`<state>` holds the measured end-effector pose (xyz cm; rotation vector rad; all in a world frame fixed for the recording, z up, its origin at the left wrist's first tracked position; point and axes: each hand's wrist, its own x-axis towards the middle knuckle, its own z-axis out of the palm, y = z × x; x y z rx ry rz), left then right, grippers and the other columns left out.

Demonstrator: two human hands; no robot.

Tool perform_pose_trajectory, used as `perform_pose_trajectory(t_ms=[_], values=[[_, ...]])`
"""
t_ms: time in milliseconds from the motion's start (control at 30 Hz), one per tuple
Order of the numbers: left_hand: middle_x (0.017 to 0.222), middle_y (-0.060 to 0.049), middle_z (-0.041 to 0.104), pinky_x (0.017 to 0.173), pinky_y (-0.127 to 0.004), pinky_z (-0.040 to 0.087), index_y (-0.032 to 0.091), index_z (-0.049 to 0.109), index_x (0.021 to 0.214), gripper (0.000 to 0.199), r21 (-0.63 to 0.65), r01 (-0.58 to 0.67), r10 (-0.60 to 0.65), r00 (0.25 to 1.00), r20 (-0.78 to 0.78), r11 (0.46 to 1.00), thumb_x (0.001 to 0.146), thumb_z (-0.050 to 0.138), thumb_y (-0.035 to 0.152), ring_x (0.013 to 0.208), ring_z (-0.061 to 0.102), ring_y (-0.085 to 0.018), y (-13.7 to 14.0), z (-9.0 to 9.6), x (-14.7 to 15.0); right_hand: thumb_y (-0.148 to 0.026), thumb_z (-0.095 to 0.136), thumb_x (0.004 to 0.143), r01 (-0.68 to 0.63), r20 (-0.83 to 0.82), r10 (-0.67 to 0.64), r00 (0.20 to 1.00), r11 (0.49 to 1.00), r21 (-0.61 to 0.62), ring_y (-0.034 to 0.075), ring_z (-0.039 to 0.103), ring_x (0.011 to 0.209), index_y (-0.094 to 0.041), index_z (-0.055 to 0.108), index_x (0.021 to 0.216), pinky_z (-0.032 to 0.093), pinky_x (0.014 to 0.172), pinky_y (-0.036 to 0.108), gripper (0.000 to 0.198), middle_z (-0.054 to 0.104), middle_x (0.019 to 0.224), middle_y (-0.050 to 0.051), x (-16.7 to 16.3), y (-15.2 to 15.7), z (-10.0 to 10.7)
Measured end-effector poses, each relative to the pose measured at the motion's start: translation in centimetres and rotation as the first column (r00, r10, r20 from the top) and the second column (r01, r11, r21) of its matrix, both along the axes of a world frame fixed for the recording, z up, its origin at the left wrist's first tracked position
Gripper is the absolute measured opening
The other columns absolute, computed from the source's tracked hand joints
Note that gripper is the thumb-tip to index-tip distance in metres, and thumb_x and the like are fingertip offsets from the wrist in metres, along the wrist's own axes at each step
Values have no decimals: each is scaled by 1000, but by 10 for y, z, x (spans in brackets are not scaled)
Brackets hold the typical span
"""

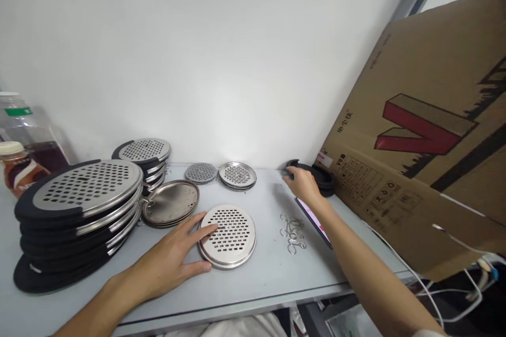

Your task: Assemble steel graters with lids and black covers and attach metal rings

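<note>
A round perforated metal plate (pixel 228 237), grater-like with rows of slots, lies on the table. My left hand (pixel 179 250) rests at its left side, fingers spread, index finger lying on the top and thumb near the rim. At the back right, my right hand (pixel 303 184) has its fingers on the left edge of a black round cover (pixel 322 176); the forearm and hand hide part of this. Between the hands lie several small metal rings with clips (pixel 293 233). A phone (pixel 314 221) with a lit screen is partly behind my right forearm.
Stacked perforated discs with black edging (pixel 83 189) stand at left, with a smaller stack (pixel 146 150) behind. Nearby are plain metal discs (pixel 172 202) and two perforated pieces (pixel 201 172) by the wall. Bottles (pixel 26 126) stand far left; a large cardboard box (pixel 419 142) leans at right, near white cables.
</note>
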<state>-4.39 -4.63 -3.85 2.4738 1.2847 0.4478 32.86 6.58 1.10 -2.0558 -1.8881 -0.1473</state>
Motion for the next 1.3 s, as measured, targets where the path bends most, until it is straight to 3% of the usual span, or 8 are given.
perform_pose_trajectory(t_ms=[133, 333, 600, 700, 767, 833, 933, 1300], values=[[158, 0, 28, 113, -50, 34, 41, 41, 143, 65, -5, -1, 2, 1000, 20, 1000, 83, 65, 52, 140, 35, -32, -2, 1, 1, -24, 62, 85, 126, 77, -120, 990, 990, -69, 34, 67, 95, -8, 62, 111, 49, 80, 39, 30, 70, 97, 23, 19, 39, -7], [158, 0, 27, 113, -50, 34, 42, 39, 144, 66, -1, 3, -3, 1000, 14, 1000, 83, 65, 51, 141, 34, -31, -1, 1, 1, -18, 57, 86, 219, 174, -216, 961, 976, 3, 34, 66, 98, -8, 61, 111, 48, 82, 40, 27, 65, 106, 23, 21, 39, -21], [157, 0, 30, 111, -49, 37, 42, 41, 143, 66, 45, 6, -7, 1000, 18, 999, 82, 65, 52, 139, 37, -32, 0, -2, 0, -35, 50, 90, 243, 167, -270, 948, 956, 163, 34, 67, 94, -14, 67, 104, 50, 79, 43, 30, 66, 105, 19, 41, 6, 14], [157, 0, 30, 111, -50, 36, 42, 40, 143, 66, 43, 1, -1, 1000, 5, 999, 82, 64, 53, 139, 37, -32, 2, -3, 0, -34, 52, 88, 115, 48, -139, 989, 937, 331, 28, 68, 91, -18, 65, 105, 52, 80, 39, 27, 69, 102, 12, 48, -20, 23], [158, 0, 28, 112, -50, 35, 43, 39, 144, 66, 35, 1, -1, 1000, -12, 999, 83, 63, 54, 140, 36, -31, 2, -4, 0, -30, 56, 83, -46, -77, 92, 993, 888, 457, 25, 68, 86, -20, 64, 102, 54, 75, 35, 22, 70, 100, 9, 52, -40, 25], [158, 1, 28, 112, -50, 34, 43, 38, 144, 66, 36, 1, -1, 1000, -17, 999, 84, 62, 54, 140, 35, -31, 2, -4, -1, -24, 58, 80, -227, -127, 333, 934, 831, 508, 24, 68, 92, -21, 64, 97, 55, 76, 34, 17, 69, 109, 9, 54, -58, 27], [158, 0, 27, 112, -50, 34, 43, 37, 144, 65, 40, 1, 0, 1000, -13, 999, 85, 60, 55, 140, 35, -31, 1, -4, -2, -18, 54, 85, -422, -93, 518, 850, 776, 468, 24, 62, 112, -23, 65, 96, 51, 90, 35, 17, 62, 128, 9, 53, -73, 27], [157, 0, 29, 113, -48, 35, 42, 39, 143, 65, 8, -6, 6, 1000, 9, 1000, 84, 63, 52, 140, 35, -30, -2, 0, 1, -10, 47, 88, -654, -99, 675, 731, 735, 179, 25, 59, 120, -25, 63, 104, 50, 96, 37, 27, 54, 139, 9, 34, -56, -21]])
